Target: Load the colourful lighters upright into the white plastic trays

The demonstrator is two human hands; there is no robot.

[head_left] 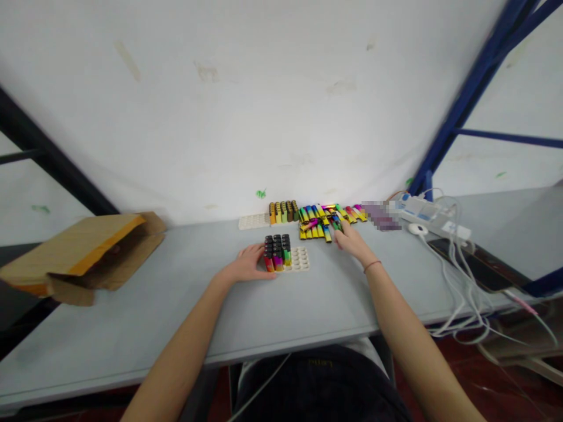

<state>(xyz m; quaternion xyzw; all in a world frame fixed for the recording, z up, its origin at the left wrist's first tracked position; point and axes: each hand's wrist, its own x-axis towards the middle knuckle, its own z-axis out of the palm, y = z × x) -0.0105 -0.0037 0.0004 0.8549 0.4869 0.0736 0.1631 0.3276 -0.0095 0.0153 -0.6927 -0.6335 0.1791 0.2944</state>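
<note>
My left hand (251,263) rests on the table with thumb and fingers apart, touching the left side of a group of upright black-topped lighters (277,253). They fill the left part of a white tray (301,259); its right part shows bare round sockets. My right hand (346,237) is at the near edge of a pile of shiny multicoloured lighters (313,232), its fingers closed at a dark green piece that is too small to make out. Behind the tray stand rows of yellow and dark lighters (284,212) beside another pale tray (254,221).
An opened cardboard box (79,249) lies at the left. To the right are a power strip (428,214), tangled white cables (461,281), a black phone (479,266) and a blurred purple item (382,215). A wall backs the grey table (176,328).
</note>
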